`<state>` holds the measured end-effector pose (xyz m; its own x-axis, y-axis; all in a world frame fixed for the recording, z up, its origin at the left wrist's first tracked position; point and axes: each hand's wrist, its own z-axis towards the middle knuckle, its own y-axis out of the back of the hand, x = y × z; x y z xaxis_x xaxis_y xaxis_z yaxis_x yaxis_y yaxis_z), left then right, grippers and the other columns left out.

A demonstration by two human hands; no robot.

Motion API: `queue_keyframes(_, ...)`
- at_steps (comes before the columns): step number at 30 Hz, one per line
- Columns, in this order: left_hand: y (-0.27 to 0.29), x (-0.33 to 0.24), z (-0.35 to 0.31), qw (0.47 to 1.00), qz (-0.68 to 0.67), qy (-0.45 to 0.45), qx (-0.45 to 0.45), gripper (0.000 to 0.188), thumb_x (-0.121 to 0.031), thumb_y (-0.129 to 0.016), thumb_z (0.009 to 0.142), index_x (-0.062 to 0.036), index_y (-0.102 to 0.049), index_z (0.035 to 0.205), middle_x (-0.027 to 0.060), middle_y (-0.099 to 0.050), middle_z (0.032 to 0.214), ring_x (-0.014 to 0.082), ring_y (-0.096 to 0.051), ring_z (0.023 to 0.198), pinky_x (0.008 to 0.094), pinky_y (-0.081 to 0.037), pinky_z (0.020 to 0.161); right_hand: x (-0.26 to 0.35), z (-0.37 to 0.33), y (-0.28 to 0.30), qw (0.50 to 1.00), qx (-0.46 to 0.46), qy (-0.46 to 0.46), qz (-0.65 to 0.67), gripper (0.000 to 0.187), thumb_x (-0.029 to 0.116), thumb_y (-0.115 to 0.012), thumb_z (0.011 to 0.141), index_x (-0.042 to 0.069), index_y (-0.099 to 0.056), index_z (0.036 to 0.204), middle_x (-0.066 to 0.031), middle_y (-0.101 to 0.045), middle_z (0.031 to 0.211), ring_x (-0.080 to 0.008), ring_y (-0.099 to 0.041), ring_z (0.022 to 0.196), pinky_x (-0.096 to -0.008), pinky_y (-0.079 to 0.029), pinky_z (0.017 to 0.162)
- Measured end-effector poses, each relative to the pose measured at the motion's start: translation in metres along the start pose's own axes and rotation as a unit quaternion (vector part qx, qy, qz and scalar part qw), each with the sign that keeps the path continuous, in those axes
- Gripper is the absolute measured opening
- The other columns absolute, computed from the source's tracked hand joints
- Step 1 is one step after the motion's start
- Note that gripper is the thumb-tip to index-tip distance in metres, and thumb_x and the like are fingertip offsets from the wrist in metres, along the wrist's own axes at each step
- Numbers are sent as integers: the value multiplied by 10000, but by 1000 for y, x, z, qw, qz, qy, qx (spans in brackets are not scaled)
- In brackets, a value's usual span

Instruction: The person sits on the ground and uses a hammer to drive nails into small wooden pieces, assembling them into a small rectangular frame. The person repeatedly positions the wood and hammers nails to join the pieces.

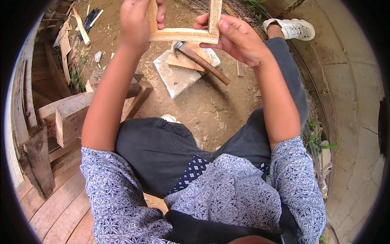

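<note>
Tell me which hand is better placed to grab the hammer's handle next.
Probably the right hand: the hammer lies with its handle ending toward that side and its metal head toward the left. Both hands hold the wooden frame, so the left hand would have to support it alone.

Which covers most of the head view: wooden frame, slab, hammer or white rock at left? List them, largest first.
1. Wooden frame and slab: too close to rank; the frame seems nearer the camera and is cut off.
2. Hammer
3. White rock
</note>
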<state>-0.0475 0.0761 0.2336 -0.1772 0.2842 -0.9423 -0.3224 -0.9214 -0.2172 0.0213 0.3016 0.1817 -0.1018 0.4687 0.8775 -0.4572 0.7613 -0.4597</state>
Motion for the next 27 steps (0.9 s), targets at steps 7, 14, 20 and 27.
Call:
queue_keyframes(7, -14, -24, -3, 1000, 8, 3, -13, 298, -289, -422, 1073, -47, -479, 1235, 47, -551, 877, 98, -498, 540, 209, -395, 399, -2, 3, -9, 996, 11, 68, 49, 443, 310, -611, 1016, -54, -606, 1270, -148, -670, 1183, -212, -662, 1104, -367, -569, 958)
queue_keyframes(14, -8, -25, 1, 1000, 9, 24, -18, 260, -274, -420, 1071, -51, -501, 1177, 36, -564, 857, 93, -495, 534, 204, -399, 405, -3, 5, -13, 996, -9, 82, 38, 444, 304, -609, 1016, -60, -601, 1271, -156, -670, 1176, -224, -666, 1100, -375, -574, 957)
queue_keyframes(20, -10, -31, 2, 999, -12, 35, -9, 302, -267, -424, 1069, -46, -495, 1262, 32, -563, 852, 91, -494, 524, 208, -407, 412, 1, 5, -11, 998, 4, 56, 42, 457, 302, -591, 1026, -58, -583, 1307, -160, -673, 1189, -214, -662, 1121, -365, -567, 970)
queue_keyframes(27, -3, -22, 1, 999, -7, -38, 33, 500, -237, -520, 1028, -19, -433, 1470, 48, -628, 916, 105, -597, 672, 233, -513, 574, 3, 10, -4, 974, -155, 15, -167, 448, 297, -659, 990, 3, -616, 1325, -114, -706, 1124, -169, -690, 1018, -331, -583, 908)
